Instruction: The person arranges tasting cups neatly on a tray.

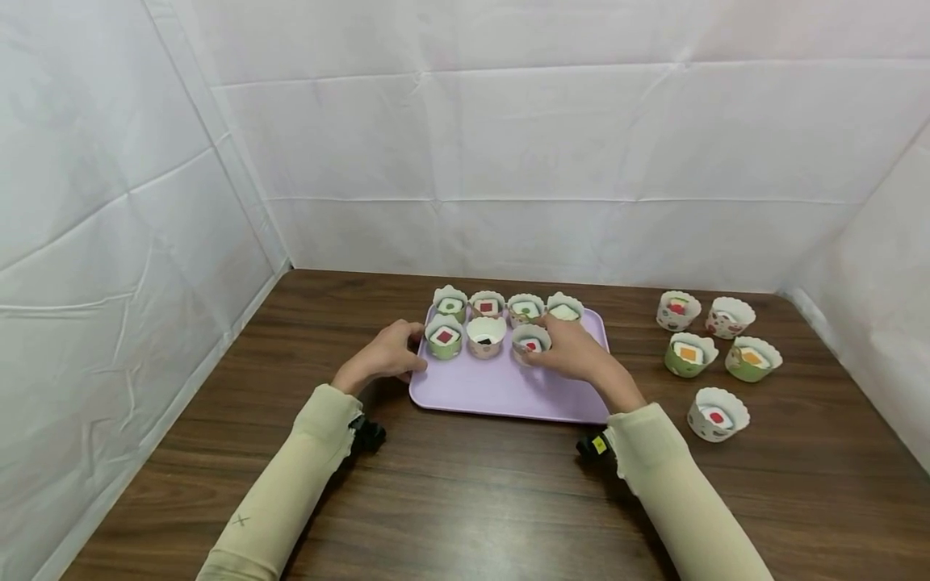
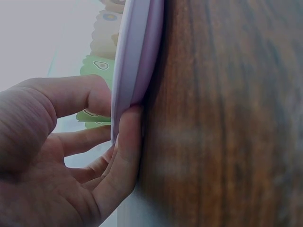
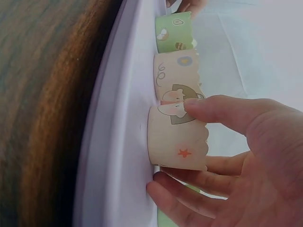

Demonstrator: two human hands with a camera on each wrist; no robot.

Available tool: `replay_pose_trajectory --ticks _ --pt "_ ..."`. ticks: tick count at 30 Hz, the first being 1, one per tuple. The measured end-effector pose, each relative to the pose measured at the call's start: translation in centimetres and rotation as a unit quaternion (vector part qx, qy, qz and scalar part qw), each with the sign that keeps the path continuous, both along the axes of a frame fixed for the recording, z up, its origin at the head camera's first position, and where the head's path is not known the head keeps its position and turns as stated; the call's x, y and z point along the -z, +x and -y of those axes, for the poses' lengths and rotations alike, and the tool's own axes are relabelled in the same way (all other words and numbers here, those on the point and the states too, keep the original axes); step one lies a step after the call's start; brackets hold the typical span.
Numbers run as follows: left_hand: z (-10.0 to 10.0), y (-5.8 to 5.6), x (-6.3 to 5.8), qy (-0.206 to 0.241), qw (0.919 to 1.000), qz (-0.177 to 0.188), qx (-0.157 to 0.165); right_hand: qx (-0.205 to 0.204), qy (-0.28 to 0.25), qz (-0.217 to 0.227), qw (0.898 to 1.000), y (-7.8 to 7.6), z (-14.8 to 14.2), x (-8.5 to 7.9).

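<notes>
A lilac tray (image 1: 494, 387) lies on the wooden table with two rows of scalloped paper baking cups on it. My left hand (image 1: 385, 352) grips the tray's left rim, the thumb above it and fingertips at its edge in the left wrist view. My right hand (image 1: 576, 350) holds a pale cup (image 3: 177, 139) between thumb and fingers at the right of the front row. This cup has a white piece with a red mark inside. Beside it stand a pink cup (image 1: 486, 337) with something dark inside and a green cup (image 1: 444, 339) with a dark red square on white.
Along the tray's back edge stand several more cups, among them a green one (image 1: 450, 305) at the left. On the table to the right are several loose cups, the nearest a white one (image 1: 717, 415). White sheeting (image 1: 523, 145) hangs behind the table and at both sides.
</notes>
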State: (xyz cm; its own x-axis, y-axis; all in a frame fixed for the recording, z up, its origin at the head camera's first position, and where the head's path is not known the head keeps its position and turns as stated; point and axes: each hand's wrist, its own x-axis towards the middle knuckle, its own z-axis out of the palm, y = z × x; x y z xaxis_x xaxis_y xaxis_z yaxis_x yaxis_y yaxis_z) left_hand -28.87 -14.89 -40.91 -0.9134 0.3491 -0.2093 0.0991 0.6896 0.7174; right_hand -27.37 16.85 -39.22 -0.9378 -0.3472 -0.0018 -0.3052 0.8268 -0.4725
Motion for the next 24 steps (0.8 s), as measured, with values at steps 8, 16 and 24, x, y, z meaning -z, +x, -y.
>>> replay_pose_trajectory --ticks 8,16,24 --pt "0.06 0.07 -0.17 0.002 1.0 0.002 0.0 0.016 -0.008 0.009 1.0 0.05 0.21 -0.03" --pt "-0.08 0.09 -0.23 0.003 1.0 -0.002 0.002 0.025 -0.012 0.016 0.999 0.11 0.08 -0.23" --pt "0.01 0.03 -0.01 -0.005 1.0 -0.001 0.0 0.034 -0.005 0.025 0.999 0.6 -0.53 -0.49"
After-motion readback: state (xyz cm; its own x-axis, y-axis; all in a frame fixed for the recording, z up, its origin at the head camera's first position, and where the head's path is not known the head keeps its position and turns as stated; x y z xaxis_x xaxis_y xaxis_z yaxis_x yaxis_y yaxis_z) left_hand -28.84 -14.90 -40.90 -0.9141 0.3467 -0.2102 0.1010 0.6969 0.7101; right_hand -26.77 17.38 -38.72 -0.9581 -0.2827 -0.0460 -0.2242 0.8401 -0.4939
